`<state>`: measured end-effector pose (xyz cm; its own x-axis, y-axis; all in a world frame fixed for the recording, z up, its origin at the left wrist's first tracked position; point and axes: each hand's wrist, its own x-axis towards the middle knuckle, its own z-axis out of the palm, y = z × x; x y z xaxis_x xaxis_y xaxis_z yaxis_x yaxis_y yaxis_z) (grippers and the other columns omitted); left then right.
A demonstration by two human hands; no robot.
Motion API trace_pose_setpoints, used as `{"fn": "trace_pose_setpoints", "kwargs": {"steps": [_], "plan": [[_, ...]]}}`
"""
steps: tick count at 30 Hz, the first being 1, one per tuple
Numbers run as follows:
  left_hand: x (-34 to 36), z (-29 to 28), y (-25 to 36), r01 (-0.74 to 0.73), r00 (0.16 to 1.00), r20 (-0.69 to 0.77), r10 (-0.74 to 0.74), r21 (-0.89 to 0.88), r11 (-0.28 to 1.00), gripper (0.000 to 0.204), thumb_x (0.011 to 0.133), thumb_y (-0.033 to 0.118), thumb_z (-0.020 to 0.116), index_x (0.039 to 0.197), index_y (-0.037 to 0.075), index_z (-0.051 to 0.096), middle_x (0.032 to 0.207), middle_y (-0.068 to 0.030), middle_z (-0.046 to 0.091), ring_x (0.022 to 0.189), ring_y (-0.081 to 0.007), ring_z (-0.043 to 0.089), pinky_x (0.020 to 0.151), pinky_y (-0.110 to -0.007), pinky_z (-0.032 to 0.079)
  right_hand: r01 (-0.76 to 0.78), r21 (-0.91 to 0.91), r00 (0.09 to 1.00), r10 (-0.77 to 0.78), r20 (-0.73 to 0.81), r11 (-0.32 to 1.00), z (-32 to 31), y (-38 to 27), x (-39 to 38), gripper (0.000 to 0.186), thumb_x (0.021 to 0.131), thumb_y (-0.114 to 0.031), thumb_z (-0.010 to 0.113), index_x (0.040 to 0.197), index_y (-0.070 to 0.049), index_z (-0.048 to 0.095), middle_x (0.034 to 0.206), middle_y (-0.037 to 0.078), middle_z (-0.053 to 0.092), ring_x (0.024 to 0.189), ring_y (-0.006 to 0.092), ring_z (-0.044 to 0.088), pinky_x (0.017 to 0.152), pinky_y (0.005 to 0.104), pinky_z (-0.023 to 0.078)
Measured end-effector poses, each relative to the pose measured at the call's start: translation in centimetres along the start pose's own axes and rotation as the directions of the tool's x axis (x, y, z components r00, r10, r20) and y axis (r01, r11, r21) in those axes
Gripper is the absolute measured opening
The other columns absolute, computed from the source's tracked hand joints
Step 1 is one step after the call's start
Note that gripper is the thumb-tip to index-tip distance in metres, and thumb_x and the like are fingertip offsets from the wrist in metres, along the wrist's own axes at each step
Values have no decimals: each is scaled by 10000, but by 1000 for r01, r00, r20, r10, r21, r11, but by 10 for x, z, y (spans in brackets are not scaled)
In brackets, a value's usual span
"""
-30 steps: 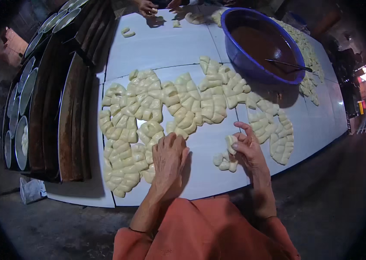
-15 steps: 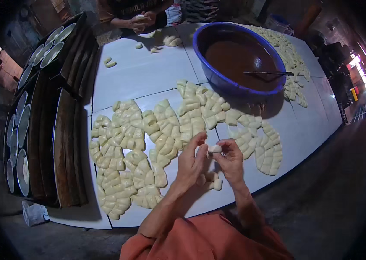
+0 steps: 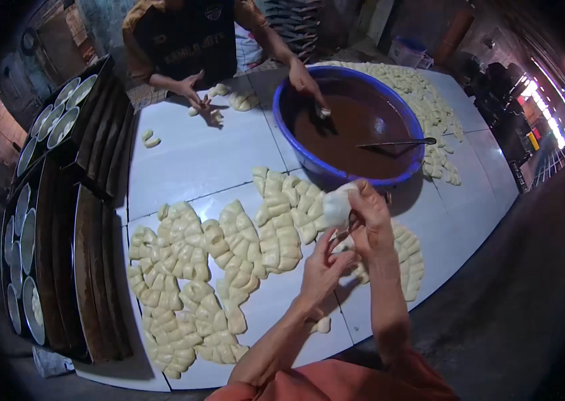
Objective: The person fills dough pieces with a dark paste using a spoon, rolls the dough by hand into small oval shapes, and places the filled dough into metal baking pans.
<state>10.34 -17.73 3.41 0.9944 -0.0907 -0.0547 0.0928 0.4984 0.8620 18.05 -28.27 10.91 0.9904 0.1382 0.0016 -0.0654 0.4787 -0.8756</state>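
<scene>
Raised near the basin's front rim, my right hand (image 3: 371,217) pinches a thin white piece of dough (image 3: 337,207), which hangs flat to the left of the fingers. Just below it is my left hand (image 3: 322,271), with thumb and forefinger apart near the right palm; nothing is plainly held in it. Rows of pale, filled-looking dough pieces (image 3: 232,244) cover much of the table to the left. A fan of similar pieces (image 3: 408,264) lies to the right, partly behind my right forearm. One small dough lump (image 3: 322,325) shows beside my left forearm.
A blue basin (image 3: 282,127) of brown liquid holds a dark-handled utensil (image 3: 396,143). Across the white table (image 3: 195,160), a person's hand (image 3: 306,83) reaches into the basin. More dough pieces (image 3: 439,120) lie behind it. Dark trays with round tins (image 3: 28,230) stand at left.
My right hand has risen toward the basin, and the small dough lump is now a thin, stretched piece. The person opposite has parted their hands and put one into the basin. The view has shifted.
</scene>
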Motion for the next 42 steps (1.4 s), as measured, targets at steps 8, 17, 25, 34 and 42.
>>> {"fn": "trace_pose_setpoints", "kwargs": {"steps": [8, 17, 25, 34, 42], "plan": [[-7, -56, 29, 197, 980, -58, -189, 201, 960, 399, 979, 211, 620, 1308, -7, 555, 1152, -124, 660, 951, -155, 643, 860, -278, 530, 19, -939, 988, 135, 70, 343, -75, -12, 159, 294, 870, -242, 648, 1039, -2, 649, 973, 127, 696, 894, 207, 655, 797, 349, 501], [-8, -59, 53, 330, 943, -50, -330, 298, 896, 399, 984, 277, 611, 1289, 21, 589, 1137, -84, 673, 974, -113, 626, 794, -245, 498, -201, -501, 942, 307, 138, 842, -40, -38, 132, 142, 930, -194, 646, 948, -60, 602, 817, 20, 636, 734, 103, 641, 640, 229, 506], [24, -22, 42, 214, 975, 22, -220, -335, 918, 490, 1016, 401, 513, 1294, -1, 542, 1281, -99, 591, 1137, -193, 574, 956, -372, 487, -183, 26, 982, 182, 53, 983, 2, 17, 29, 147, 971, -119, 589, 1100, -58, 551, 952, 20, 637, 804, 49, 634, 689, 191, 520], [-25, -75, 30, 164, 915, -296, -272, -342, 925, 223, 949, 160, 654, 1108, 3, 653, 947, -65, 699, 788, -119, 655, 725, -226, 531, -16, -356, 998, 37, 52, 934, 15, 83, -74, 538, 840, -27, 690, 1328, -32, 464, 1203, 62, 572, 1124, 153, 578, 937, 292, 493], [-52, -79, 35, -38, 945, -316, 85, 150, 988, 385, 913, 190, 711, 1222, -29, 643, 1065, -93, 691, 945, -135, 646, 819, -283, 540, 319, -812, 917, -375, 135, 488, 39, 110, -92, 161, 870, -14, 674, 1029, -4, 690, 1071, 113, 621, 857, 198, 642, 718, 293, 533]]}}
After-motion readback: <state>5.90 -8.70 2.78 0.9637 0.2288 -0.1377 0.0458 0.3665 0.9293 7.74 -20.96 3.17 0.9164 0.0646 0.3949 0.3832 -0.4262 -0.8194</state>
